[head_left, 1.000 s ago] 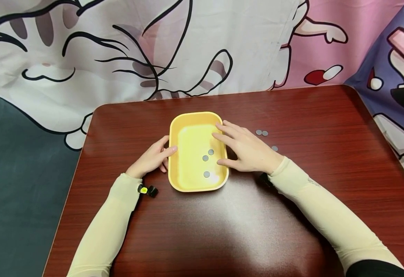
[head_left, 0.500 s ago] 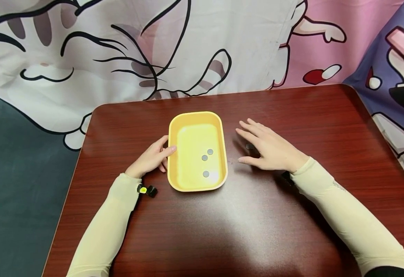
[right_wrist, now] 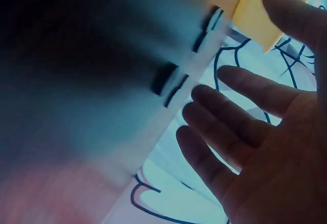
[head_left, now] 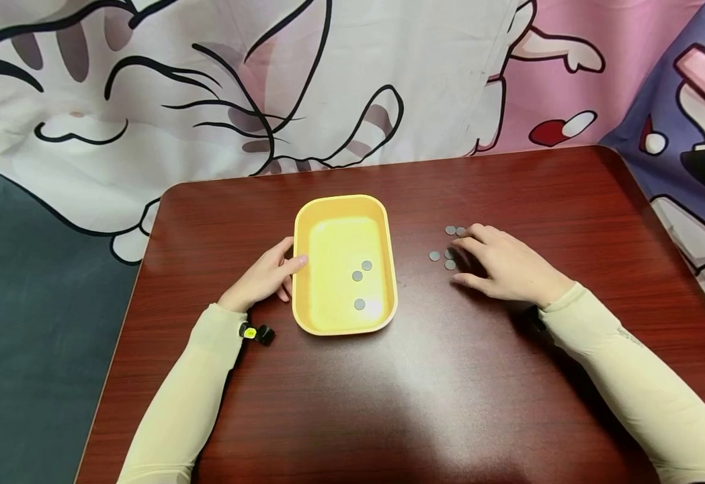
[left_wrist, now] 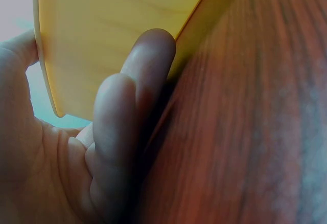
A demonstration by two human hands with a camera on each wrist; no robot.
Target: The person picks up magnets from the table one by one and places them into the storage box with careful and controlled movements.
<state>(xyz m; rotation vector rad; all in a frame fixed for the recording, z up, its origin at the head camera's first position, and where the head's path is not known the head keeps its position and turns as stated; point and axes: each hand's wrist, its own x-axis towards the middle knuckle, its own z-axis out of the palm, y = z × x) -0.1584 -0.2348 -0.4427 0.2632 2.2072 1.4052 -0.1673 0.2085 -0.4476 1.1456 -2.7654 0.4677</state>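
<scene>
Discs (head_left: 450, 265) by right hand (head_left: 509, 269), left hand (head_left: 260, 277) gripping tray (head_left: 330, 245)

No text, brand or number can be read. On the cream cloth sleeve (head_left: 621, 366) at right there is a small grey mark (head_left: 630, 336), and on the small black wrist device (head_left: 264, 335) at left a yellow-green spot (head_left: 250, 333); both stay unreadable.
</scene>
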